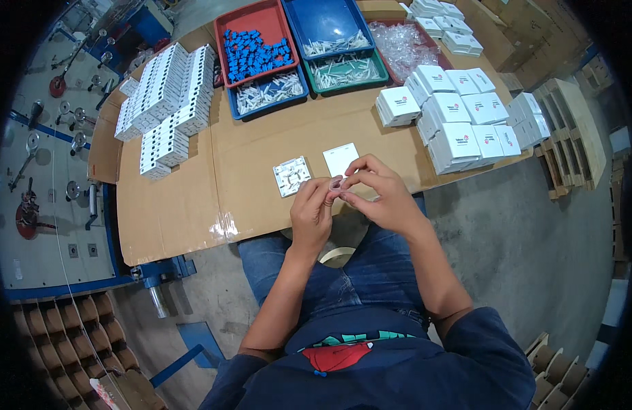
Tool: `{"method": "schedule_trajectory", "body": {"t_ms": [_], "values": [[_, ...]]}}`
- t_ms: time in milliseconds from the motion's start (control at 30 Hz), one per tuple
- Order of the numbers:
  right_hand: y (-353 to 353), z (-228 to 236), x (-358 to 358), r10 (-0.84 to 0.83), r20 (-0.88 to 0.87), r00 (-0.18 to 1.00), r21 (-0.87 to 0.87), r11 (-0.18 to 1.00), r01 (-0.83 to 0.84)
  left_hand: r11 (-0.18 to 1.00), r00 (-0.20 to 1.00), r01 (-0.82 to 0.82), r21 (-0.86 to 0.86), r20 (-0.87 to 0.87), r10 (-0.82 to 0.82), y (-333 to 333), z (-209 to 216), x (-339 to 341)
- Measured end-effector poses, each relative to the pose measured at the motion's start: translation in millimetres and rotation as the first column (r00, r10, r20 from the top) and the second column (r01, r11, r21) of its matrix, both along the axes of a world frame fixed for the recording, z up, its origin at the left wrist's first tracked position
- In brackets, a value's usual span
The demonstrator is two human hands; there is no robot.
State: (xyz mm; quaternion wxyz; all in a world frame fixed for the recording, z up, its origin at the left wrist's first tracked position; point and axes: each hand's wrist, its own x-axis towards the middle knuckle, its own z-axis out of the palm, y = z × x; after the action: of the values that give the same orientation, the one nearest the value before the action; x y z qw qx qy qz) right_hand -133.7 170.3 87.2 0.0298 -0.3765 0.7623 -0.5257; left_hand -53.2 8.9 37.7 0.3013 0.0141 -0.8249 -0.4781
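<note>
My left hand [312, 213] and my right hand [383, 194] meet above the near edge of the cardboard-covered table. Between their fingertips is a small, pale, see-through piece [336, 185], bent into a loop; its kind is too small to make out. Both hands pinch it. Just beyond my left hand lies a square white plastic housing [290, 175], its open inside facing up with small white parts in it. A flat white square cover [340, 158] lies beside it, past the fingers of my right hand, which hide its near edge.
Stacked white housings [167, 92] stand at the left. At the back are a red tray [258, 17] of blue pieces and blue [269, 111] and green [350, 87] trays of white pieces. Clear plastic bags [406, 48] fill another tray. Piled white boxes [459, 140] occupy the right.
</note>
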Motion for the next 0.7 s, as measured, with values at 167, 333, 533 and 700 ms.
{"method": "schedule_trajectory", "body": {"t_ms": [167,333,533,700], "values": [[9.1,3.6,-10.7,0.174,-0.067,0.983,0.061,0.984,-0.17,0.992,0.993,0.118,-0.034,0.03,-0.117,-5.8,-6.4,-0.4],[16.1,9.9,-21.5,0.305,0.017,0.952,0.149,0.941,-0.304,0.976,0.971,0.208,0.058,0.111,-0.213,-5.5,0.6,1.3],[19.2,23.9,-27.3,0.317,0.047,0.947,0.377,0.873,-0.31,0.924,0.929,0.299,0.24,0.15,-0.339,-12.2,-2.7,5.7],[18.8,25.2,-21.6,0.317,0.016,0.948,0.352,0.886,-0.302,0.95,0.926,0.293,0.106,0.216,-0.31,-19.3,17.1,7.4]]}}
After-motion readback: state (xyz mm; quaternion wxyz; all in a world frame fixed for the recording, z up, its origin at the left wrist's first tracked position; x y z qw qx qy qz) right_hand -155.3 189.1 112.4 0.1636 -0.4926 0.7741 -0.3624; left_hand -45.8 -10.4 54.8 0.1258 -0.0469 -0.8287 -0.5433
